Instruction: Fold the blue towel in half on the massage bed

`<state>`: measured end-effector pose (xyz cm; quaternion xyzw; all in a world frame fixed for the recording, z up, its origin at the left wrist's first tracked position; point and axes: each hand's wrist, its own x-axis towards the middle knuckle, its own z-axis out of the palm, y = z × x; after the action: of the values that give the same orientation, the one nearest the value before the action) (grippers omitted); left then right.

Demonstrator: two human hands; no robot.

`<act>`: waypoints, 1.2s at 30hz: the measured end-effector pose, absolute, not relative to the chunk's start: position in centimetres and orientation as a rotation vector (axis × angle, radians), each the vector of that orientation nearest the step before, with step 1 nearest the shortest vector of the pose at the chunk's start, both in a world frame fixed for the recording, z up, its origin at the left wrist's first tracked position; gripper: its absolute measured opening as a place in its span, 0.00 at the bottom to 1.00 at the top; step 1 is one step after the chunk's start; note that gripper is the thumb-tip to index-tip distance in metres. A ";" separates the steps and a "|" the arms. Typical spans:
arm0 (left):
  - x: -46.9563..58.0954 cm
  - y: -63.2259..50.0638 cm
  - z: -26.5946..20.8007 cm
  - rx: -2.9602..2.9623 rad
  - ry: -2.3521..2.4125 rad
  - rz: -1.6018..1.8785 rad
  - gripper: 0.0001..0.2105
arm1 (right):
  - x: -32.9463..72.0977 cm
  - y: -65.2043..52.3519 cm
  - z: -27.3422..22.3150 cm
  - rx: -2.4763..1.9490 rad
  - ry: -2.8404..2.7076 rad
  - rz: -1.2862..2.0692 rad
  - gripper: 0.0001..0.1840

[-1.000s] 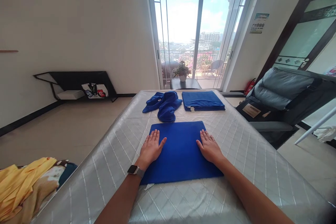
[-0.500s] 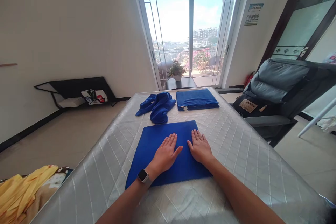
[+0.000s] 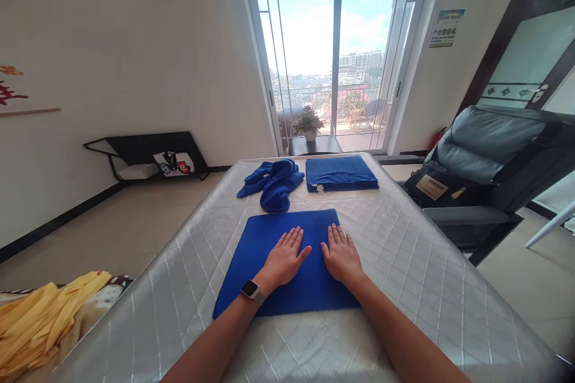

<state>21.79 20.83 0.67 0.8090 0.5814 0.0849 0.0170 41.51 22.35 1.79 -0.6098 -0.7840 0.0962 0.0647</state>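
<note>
A blue towel [image 3: 256,263] lies flat as a folded rectangle on the quilted silver-grey table cover [image 3: 395,269]. My left hand [image 3: 284,258], with a watch [image 3: 250,289] on its wrist, rests palm down near the towel's middle, fingers stretched out and thumb apart. Flat on the towel's right part lies my right hand [image 3: 342,256], its fingers also extended. Neither hand grips anything. Beyond the towel, a crumpled blue towel [image 3: 276,185] lies at the far left, and a neat stack of folded blue towels [image 3: 341,172] with a white tag sits to its right.
A grey recliner [image 3: 489,149] holding a black bag [image 3: 433,185] stands right of the table. At left are a black rack [image 3: 148,146] by the wall and yellow cloth [image 3: 54,311] low down. A potted plant [image 3: 309,122] stands before the glass door.
The view has turned slightly left, so the room appears shifted to the right. Both hands stay flat on the towel, with hardly any movement.
</note>
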 end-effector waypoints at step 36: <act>9.2 16.4 -2.3 2.309 2.220 0.417 0.38 | 43.0 17.3 1.7 -1.893 -2.422 0.216 0.36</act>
<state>9.24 16.37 -2.27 0.7142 0.6865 0.1290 -0.0443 42.95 17.25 1.67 -0.6141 -0.7855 0.0701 0.0300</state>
